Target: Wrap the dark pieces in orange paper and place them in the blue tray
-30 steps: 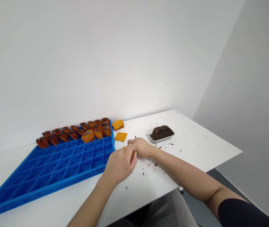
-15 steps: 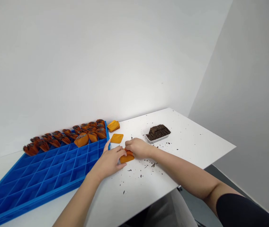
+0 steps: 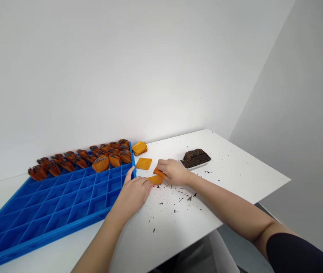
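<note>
Fingers (image 3: 161, 167) of the right hand (image 3: 175, 173): curled in and pinched on a bright orange folded flap of thin sheet material (image 3: 159, 173), part of which shows at the fingertips.
Fingers of the left hand (image 3: 133, 195): mostly straight, palm down, tips over the left end of a flat orange-yellow strip (image 3: 156, 180); one finger is spread apart, towards the tray's right rim. Whether the thumb grips from below cannot be told.
Strip and flap: between the two hands, right of the tray's far right part; whether they are one piece cannot be told.
Single sheet: a flat orange-yellow four-sided sheet (image 3: 143, 163), just beyond the strip on its far left.
Stack: a small pile of similar orange-yellow sheets (image 3: 139, 148), farther back, just beside the tray's far right corner.
Tray: a large blue plastic tray with a grid of compartments (image 3: 65, 230), on the left. Bundles of dark-topped orange pouches (image 3: 54, 169) stand in its far rows.
Dish: a shallow white rectangular dish (image 3: 199, 166), right of and beyond the right hand, holding dark brown strips in rows (image 3: 197, 158).
Crumbs: dark brown flecks (image 3: 190, 198) scattered over the white table (image 3: 235, 182), thickest near the right wrist.
</note>
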`<state>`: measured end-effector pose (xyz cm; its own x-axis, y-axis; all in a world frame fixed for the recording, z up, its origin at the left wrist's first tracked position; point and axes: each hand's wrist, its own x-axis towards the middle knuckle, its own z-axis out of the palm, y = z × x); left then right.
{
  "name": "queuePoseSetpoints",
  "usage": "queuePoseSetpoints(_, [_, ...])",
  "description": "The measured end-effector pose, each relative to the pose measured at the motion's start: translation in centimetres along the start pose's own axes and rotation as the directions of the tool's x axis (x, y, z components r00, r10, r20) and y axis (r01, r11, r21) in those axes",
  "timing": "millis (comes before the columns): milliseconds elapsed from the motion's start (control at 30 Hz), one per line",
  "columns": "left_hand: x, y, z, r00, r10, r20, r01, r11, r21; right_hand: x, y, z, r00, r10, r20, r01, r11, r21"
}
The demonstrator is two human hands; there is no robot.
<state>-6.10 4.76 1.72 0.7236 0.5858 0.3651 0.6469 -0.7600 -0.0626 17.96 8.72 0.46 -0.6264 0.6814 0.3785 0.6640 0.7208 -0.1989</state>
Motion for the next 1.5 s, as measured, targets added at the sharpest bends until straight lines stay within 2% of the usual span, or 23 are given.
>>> queuePoseSetpoints(100, [0.1,-0.2,-0.6,0.990,-0.028,-0.140,0.028,1.000,0.001,0.0,0.0,-1.0,0.982,0.047,-0.181,-0.035,0.997,0.071])
queuePoseSetpoints(233, [0.1,-0.9,-0.9,0.953,-0.108,-0.282,0.092,0.993,-0.071,-0.1,-0.2,-2.3,0.949,0.008,-0.315,0.065,0.974,0.219])
queuePoseSetpoints(400, [-0.1,-2.0,-0.3,0.911,-0.280,-0.302,0.206,0.945,-0.254,-0.1,0.3,-2.2,0.945,-0.072,-0.320,0.148,0.964,0.221])
queuePoseSetpoints(500, [0.0,-2.4,0.0,0.879,-0.382,-0.286,0.277,0.896,-0.346,0.1,0.8,-1.5,0.943,-0.067,-0.325,0.152,0.958,0.244])
queuePoseSetpoints(600, [0.1,-2.3,0.1,0.866,-0.426,-0.262,0.293,0.857,-0.424,0.2,1.1,-1.1,0.943,-0.031,-0.332,0.137,0.944,0.299])
queuePoseSetpoints(800, [0.3,-1.9,0.2,0.872,-0.412,-0.265,0.242,0.833,-0.498,0.2,1.3,-0.8,0.943,0.051,-0.330,0.092,0.910,0.405])
queuePoseSetpoints(967, [0.2,-1.7,0.2,0.893,-0.375,-0.249,0.232,0.857,-0.460,0.2,1.5,-0.3,0.961,0.077,-0.265,0.028,0.929,0.369])
queuePoseSetpoints(1200, [0.2,-1.0,0.2,0.918,-0.345,-0.196,0.234,0.870,-0.434,-0.1,1.6,-0.1,0.973,-0.009,-0.231,0.069,0.965,0.254])
queuePoseSetpoints(1400, [0.2,-1.1,-0.4,0.924,-0.353,-0.145,0.273,0.878,-0.394,-0.1,1.4,0.0,0.976,-0.031,-0.215,0.077,0.975,0.207])
queuePoseSetpoints(1500, [0.1,-1.4,-0.8,0.937,-0.319,-0.144,0.247,0.893,-0.376,-0.1,1.4,0.1,0.981,-0.040,-0.190,0.074,0.981,0.179])
